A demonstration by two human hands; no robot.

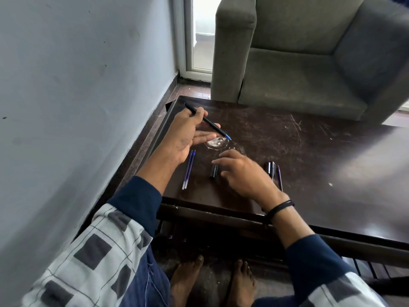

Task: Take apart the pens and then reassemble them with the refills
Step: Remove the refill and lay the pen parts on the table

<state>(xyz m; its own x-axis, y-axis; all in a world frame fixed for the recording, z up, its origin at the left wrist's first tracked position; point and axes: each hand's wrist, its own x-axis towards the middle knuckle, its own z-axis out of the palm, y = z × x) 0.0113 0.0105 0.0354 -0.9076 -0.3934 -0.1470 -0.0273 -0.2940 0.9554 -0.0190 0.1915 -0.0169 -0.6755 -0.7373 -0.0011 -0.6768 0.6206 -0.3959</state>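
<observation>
Left hand [183, 134] is pinching black pen [208, 121], blue tip aimed toward the cap. Right hand [241, 173], fingers spread and empty, is hovering over pen cap [213, 171] lying lengthwise on worktop [309, 151], refills [188, 169] just left of the cap.

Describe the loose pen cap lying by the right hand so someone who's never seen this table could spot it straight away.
Start at the dark wooden table in front of the grey armchair. Near its front edge, the right hand hovers; just left of its fingertips lies the pen cap. It is short, stubby and black, unlike the two long thin blue refills lying side by side further left.
</observation>
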